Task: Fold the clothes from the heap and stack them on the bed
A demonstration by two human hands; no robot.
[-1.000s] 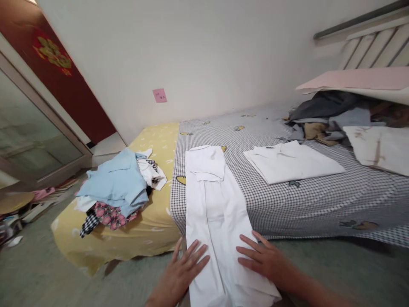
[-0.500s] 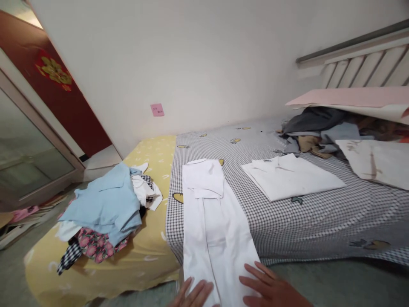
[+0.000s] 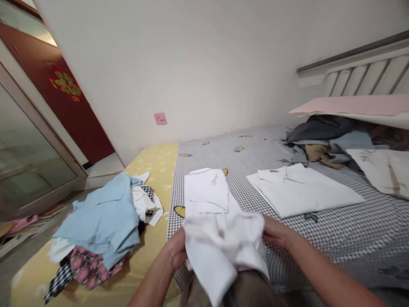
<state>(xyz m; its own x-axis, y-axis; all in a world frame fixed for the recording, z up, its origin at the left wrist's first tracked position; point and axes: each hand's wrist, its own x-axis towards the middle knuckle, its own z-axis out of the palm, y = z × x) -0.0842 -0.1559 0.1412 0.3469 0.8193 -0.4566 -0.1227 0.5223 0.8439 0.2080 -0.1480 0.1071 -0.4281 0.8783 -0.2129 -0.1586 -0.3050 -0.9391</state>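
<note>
A long white garment [image 3: 209, 189] lies on the checked bed cover, its far end folded into a flat panel. Its near part is lifted and bunched, with a loose flap hanging toward me. My left hand [image 3: 178, 249] is closed on the left edge of the raised cloth, the fingertips partly behind it. On the opposite edge my right hand [image 3: 273, 232] grips the same cloth, its fingers mostly hidden beneath. To the right of the garment rests a neatly folded white shirt [image 3: 303, 189], collar toward the wall.
At left, a light blue garment [image 3: 105, 211] tops a loose clothes pile on the yellow sheet [image 3: 153, 166]. Dark and tan clothes [image 3: 322, 138] lie at far right under a pink-topped board [image 3: 351, 105]. The bed meets a white wall [image 3: 207, 76]. My knees show below.
Both hands have gone from lying spread on the garment's near end to gripping its sides. That near end has been raised and moved up toward the folded panel.
</note>
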